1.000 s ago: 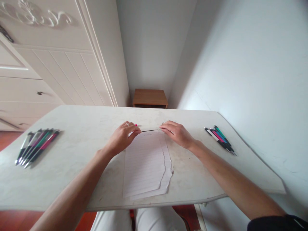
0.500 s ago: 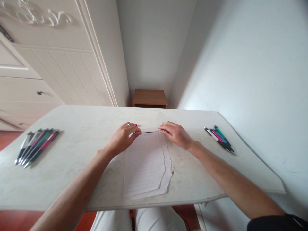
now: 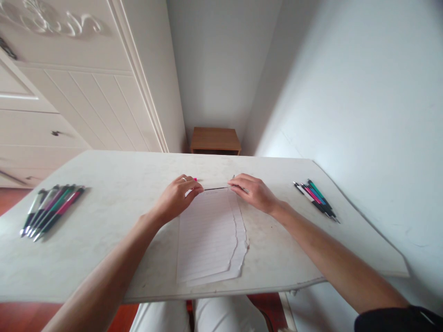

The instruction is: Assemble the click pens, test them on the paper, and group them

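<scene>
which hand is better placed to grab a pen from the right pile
Likely the right hand: it is nearer those pens, while the left hand would have to reach past the right arm.

Table point(image 3: 117, 184) before person; legs point(image 3: 221, 316) under its near edge. Paper sheets point(image 3: 207, 235) at middle of table, overlapping, one jutting out to right from beneath other. Thin rod point(image 3: 215, 188) crosswise at sheets' far edge, between left hand point(image 3: 180, 196) and right hand point(image 3: 252, 191). Small piece point(image 3: 195, 179) just behind left fingertips. Left pen group point(image 3: 51, 210) near table's left end, right pen group point(image 3: 316, 200) toward right end. Cabinet point(image 3: 86, 106) behind, left; low stand point(image 3: 215, 138) beyond far edge; wall point(image 3: 346, 92) along right.
</scene>
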`<state>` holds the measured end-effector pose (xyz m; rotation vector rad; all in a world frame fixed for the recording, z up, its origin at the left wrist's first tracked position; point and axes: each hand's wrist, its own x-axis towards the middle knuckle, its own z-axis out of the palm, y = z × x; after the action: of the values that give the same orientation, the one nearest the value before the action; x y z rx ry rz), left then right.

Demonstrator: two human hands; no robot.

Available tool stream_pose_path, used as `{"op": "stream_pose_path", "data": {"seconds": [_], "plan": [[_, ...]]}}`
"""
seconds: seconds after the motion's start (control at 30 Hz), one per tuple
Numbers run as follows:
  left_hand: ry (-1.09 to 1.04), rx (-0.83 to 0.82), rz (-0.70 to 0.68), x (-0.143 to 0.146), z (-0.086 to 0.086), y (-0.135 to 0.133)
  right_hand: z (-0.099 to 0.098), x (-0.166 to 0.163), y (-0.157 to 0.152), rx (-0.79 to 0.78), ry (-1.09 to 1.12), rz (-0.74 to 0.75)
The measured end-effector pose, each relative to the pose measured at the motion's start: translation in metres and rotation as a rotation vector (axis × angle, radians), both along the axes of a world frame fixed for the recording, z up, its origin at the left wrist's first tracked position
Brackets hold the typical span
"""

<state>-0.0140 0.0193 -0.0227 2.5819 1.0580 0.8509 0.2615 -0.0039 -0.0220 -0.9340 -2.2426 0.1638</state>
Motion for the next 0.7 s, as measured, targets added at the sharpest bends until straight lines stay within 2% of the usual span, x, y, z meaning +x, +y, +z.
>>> {"op": "stream_pose_path", "data": {"seconds": [0.37, 0.7], "plan": [[-0.033, -0.096, -0.027, 0.013, 0.003, -0.011, 0.0, -0.011, -0.007, -0.026, 0.031, 0.065], [-0.06, -0.134, -0.019, 0.015, 0.002, -0.012, -0.002, -0.014, -0.01, -0.024, 0.064, 0.047]]}}
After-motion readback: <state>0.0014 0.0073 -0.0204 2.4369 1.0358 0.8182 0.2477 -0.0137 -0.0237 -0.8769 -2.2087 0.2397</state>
